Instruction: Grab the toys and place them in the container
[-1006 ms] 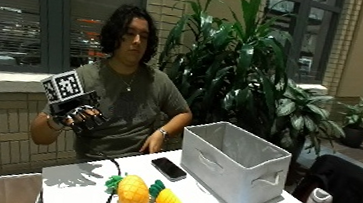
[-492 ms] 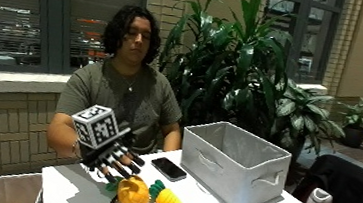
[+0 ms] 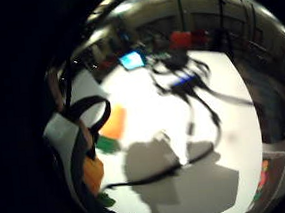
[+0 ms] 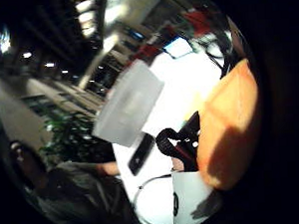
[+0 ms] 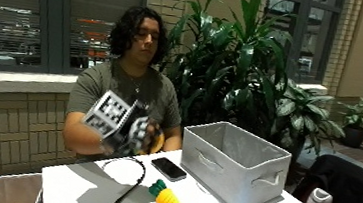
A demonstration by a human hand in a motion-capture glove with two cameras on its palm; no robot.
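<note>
The person's gloved right hand (image 5: 135, 134) is raised above the white surface (image 5: 80, 187), fingers curled around a yellow-orange plush toy (image 5: 156, 142) that shows as a sliver behind the glove and fills the edge of the thumb-side palm view. A second toy, a yellow corn-like plush (image 5: 167, 199) with a green top, lies on the surface near a black phone (image 5: 169, 168). The grey fabric container (image 5: 234, 164) stands open just beside them, with leafy plants (image 5: 251, 73) behind it.
</note>
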